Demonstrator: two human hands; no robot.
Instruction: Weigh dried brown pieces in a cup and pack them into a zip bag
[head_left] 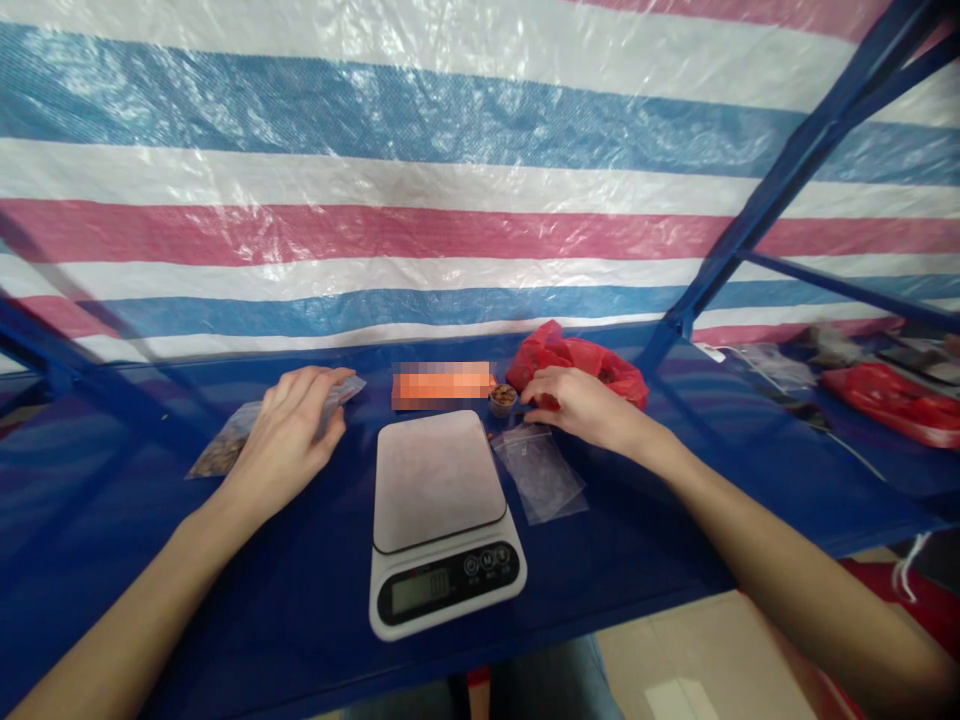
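Observation:
My left hand (pixel 296 420) lies over a clear zip bag (pixel 225 445) with brown pieces inside, its fingers stretched out and the thumb apart. A corner of that bag shows past the fingertips. Beside a small clear cup (pixel 502 402) of brown pieces is my right hand (pixel 574 405). Its fingers are bent but apart, with red plastic showing between them, and I see nothing held. A crumpled red plastic bag (pixel 619 370) sits just behind this hand. Flat clear zip bags (pixel 544 480) lie below it. Between my hands stands a white kitchen scale (pixel 442 490), its plate bare.
An orange box-like item (pixel 442 385), blurred out, lies behind the scale on the blue table (pixel 300 610). Blue metal bars (pixel 720 260) rise at both sides before a striped plastic sheet (pixel 375 230). Another red bag (pixel 892 405) lies far right.

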